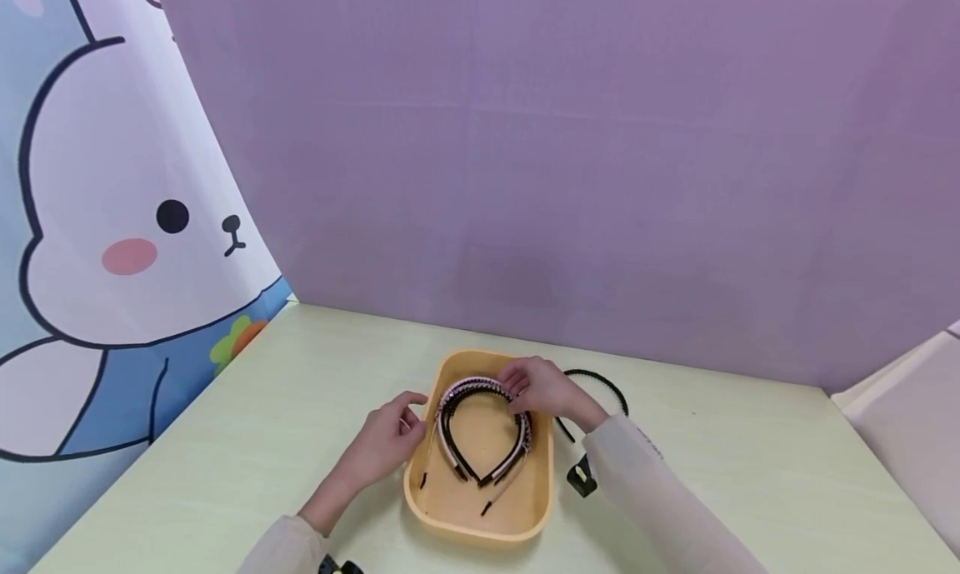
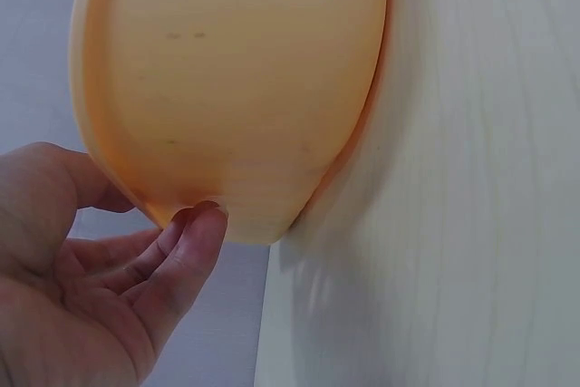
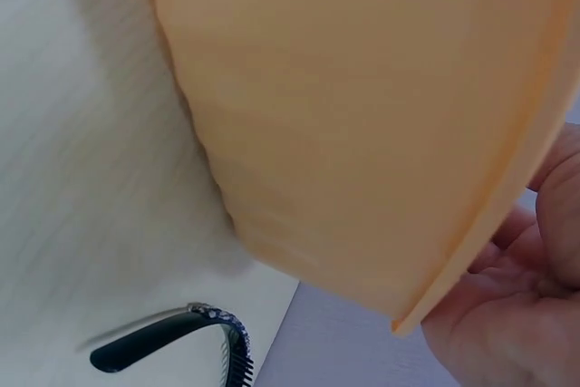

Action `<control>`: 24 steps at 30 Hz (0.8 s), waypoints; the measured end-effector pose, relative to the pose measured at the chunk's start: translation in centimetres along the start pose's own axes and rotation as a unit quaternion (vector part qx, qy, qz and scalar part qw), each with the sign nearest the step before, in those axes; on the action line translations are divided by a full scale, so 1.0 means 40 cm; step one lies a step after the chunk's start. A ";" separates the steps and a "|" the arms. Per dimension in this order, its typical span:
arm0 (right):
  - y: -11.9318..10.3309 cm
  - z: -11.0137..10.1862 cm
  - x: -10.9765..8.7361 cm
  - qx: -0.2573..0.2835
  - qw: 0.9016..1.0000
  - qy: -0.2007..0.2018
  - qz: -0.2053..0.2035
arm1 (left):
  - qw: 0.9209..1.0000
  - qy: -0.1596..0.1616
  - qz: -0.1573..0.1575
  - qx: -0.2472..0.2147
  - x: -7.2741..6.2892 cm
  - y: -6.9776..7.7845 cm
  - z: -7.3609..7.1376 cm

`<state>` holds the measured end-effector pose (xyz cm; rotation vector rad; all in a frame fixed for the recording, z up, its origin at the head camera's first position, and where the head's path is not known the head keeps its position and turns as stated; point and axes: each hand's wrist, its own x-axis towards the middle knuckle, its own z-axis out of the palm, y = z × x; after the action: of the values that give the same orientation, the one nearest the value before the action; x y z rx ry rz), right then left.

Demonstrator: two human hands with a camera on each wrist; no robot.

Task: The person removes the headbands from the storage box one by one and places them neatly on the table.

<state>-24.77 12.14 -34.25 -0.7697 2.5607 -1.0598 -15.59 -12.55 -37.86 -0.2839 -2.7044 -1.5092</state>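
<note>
Against the tray (image 1: 480,536), left hand (image 1: 385,442); at its headbands (image 1: 474,388), right hand (image 1: 551,388).

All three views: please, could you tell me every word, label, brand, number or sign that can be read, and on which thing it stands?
No text can be read in any view.
Right sleeve: small dark marks along its edge, perhaps lettering, too small to read.
Tray: a few faint specks on its outer wall, no lettering seen.
Cartoon cloth: drawing only, no lettering seen.
</note>
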 end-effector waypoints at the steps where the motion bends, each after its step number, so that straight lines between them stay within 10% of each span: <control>1: -0.001 -0.001 0.002 -0.004 1.000 0.000 0.000 | 1.000 0.001 0.000 -0.001 0.001 0.000 0.000; 24: -0.023 -0.009 0.006 -0.076 0.996 0.044 -0.001 | 1.000 0.001 0.010 -0.003 0.008 0.006 -0.006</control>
<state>-24.77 11.68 -33.34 -0.7798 2.7410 -0.9260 -15.88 -12.58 -37.51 -0.3082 -2.6881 -1.5112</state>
